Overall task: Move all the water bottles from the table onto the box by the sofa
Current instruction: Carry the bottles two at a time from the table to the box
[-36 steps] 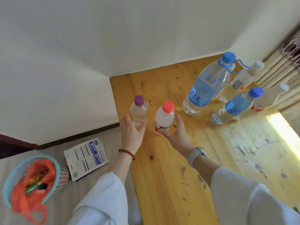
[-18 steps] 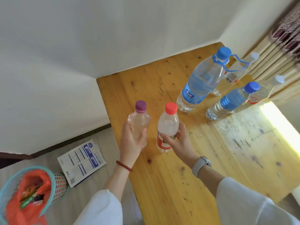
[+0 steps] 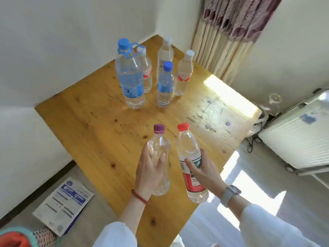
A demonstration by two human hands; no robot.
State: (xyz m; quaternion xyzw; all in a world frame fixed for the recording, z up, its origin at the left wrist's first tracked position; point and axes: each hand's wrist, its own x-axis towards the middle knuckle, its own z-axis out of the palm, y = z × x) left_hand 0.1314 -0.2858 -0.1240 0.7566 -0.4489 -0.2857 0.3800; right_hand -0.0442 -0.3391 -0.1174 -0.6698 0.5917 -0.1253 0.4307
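My left hand [image 3: 148, 171] grips a clear purple-capped bottle [image 3: 159, 150] and holds it above the wooden table [image 3: 99, 132]. My right hand [image 3: 204, 171] grips a red-capped bottle [image 3: 188, 147] with a red and white label, lifted near the table's right edge. At the far end of the table stand several more bottles: a large blue-capped bottle [image 3: 130, 77] with a carry handle, a small blue-capped bottle [image 3: 165, 84], and three white-capped ones [image 3: 184, 73]. The box and the sofa are out of view.
A white wall borders the table on the left. A curtain [image 3: 229, 32] hangs behind the far corner. A white ribbed suitcase [image 3: 295, 136] and cables sit on the floor at right. A printed packet [image 3: 64, 202] and a basket [image 3: 41, 237] lie on the floor at lower left.
Both hands have lifted their bottles off the table and drawn them back toward me. The view has swung right, bringing the curtain and the suitcase into sight.
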